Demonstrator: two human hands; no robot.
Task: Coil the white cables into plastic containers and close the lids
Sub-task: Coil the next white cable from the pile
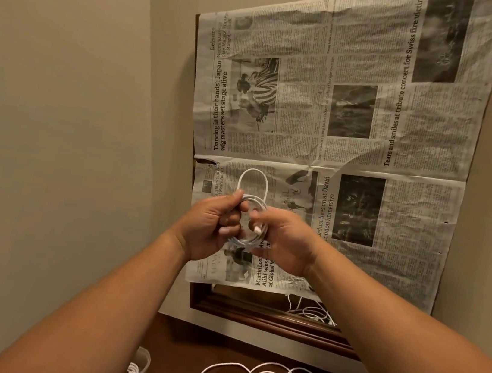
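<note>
One view, head-high and wide-angle, looking forward and slightly down along both forearms. Left hand [215, 224] and right hand [288, 244] sit close, mid-frame; newspaper [356, 132] on the wall fills the background, wooden tabletop [181, 345] at the bottom edge.

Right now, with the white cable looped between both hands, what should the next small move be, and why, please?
Probably tuck the white plug end into the coiled white cable: the left hand grips the loops, the right hand holds their other side, and that end sticks out loose.
</note>
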